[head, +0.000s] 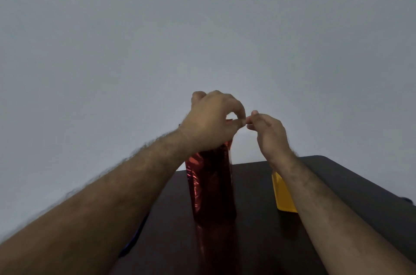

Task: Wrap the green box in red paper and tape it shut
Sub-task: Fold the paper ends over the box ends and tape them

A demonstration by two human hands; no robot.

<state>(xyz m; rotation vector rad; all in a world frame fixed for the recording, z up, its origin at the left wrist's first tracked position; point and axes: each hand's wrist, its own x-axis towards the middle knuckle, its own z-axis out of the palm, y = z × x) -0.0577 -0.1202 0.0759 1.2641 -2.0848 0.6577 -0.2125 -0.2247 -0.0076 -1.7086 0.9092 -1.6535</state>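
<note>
Plain grey-white wall (202, 26) filled most of the view, bare and evenly lit. Below it, a dark table (337, 196) ran from the lower middle out to the right, its far corner rounded and its surface glossy enough to carry a faint red reflection.

On that table, near its far edge and roughly centred, the tall box stood upright in shiny red paper (210, 186). The foil was creased and caught light along its left side, while its front face was in shadow. No green showed through anywhere; the wrapping covered every side in view. The top end was hidden behind the hands.

Just right of it, apart from the wrapped box, a yellow object (282, 193) sat on the table, partly hidden by the right forearm. At the table's left edge, under the left forearm, a dark bluish item (135, 234) showed only as a sliver.

Both bare forearms reached in from the bottom corners. The left hand (211, 121) was over the top of the wrapped box, fingers curled and its thumb and forefinger pinched together. The right hand (267, 132) met it fingertip to fingertip, also pinching. Something small and pale seemed to be held between them, too small to identify.
</note>
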